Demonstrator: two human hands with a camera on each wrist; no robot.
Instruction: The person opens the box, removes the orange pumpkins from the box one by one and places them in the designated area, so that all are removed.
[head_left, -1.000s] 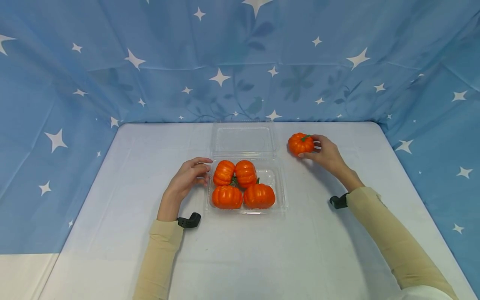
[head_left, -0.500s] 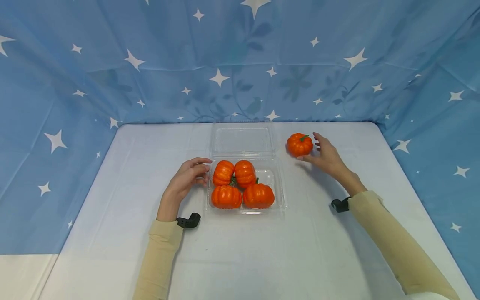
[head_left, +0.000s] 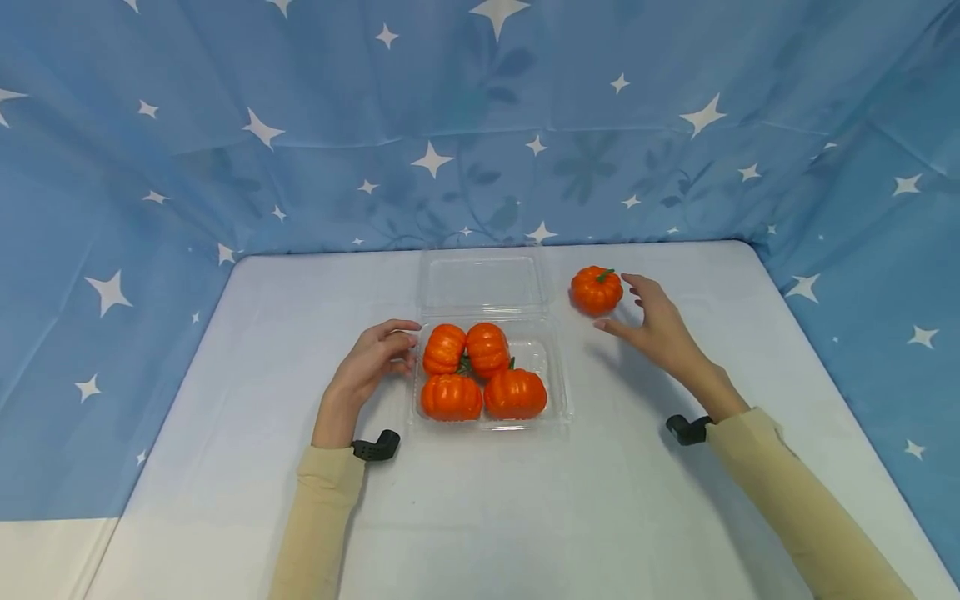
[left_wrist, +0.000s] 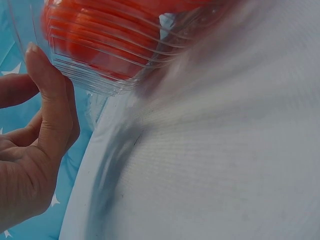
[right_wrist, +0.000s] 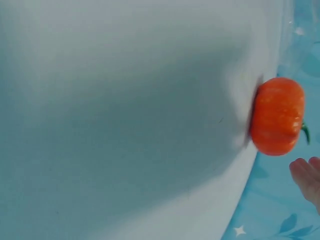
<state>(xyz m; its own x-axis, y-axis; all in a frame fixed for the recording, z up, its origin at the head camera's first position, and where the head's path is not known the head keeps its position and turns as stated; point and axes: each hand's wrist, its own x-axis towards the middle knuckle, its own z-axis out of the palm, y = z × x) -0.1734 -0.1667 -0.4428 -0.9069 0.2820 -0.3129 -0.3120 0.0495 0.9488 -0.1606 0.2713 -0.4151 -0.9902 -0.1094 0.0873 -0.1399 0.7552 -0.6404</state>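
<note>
A small orange pumpkin (head_left: 596, 291) with a green stem stands on the white table, right of a clear plastic box. My right hand (head_left: 660, 329) is just beside it, fingers spread and apart from it; the right wrist view shows a gap between the fingertips and the pumpkin (right_wrist: 278, 116). Several more orange pumpkins (head_left: 516, 394) lie in the clear plastic box (head_left: 551, 358), whose right part holds none. My left hand (head_left: 372, 360) is at the box's left side, fingers loosely bent. In the left wrist view a fingertip of the left hand (left_wrist: 50, 110) touches or nearly touches the box wall.
The box's hinged lid (head_left: 483, 282) lies open toward the back of the table. White cloth covers the table (head_left: 480, 517). A blue curtain (head_left: 337, 125) with white stars hangs behind and along both sides.
My right hand has let go of the single pumpkin and drawn back slightly to the right and toward me. The pumpkin stays on the table. My left hand keeps its place by the box.
</note>
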